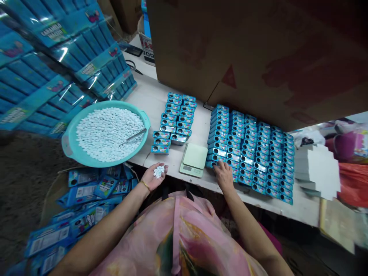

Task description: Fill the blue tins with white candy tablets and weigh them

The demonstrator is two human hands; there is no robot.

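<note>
"Crowded workroom. What takes up the most space?"

"A big cardboard box (244, 50) fills the upper right of the frame, and wrapped packs of blue boxes (57, 65) pile up at the upper left. A long white table (198, 122) runs between them."

"What's on the table?"

"Left of centre sits a teal basin (67, 142) heaped with white candies (109, 134), with a metal scoop (133, 137) lying on top. To its right is a small group of blue tins (172, 122), then a small scale (193, 160), then a large block of tins (253, 161)."

"And the hands?"

"Well apart, with the scale between them. The left hand (152, 177) is palm up, cupping a small heap of candies (158, 171) at the table's near edge. The fingers (220, 165) of the right hand (224, 175) are on the block's front corner, though I can't tell if they grip or just rest."

"Which hand is nearer that block?"

"The right. The block's rows run away from the person toward the upper right, while the left hand lies closer to the small group and the basin."
</note>
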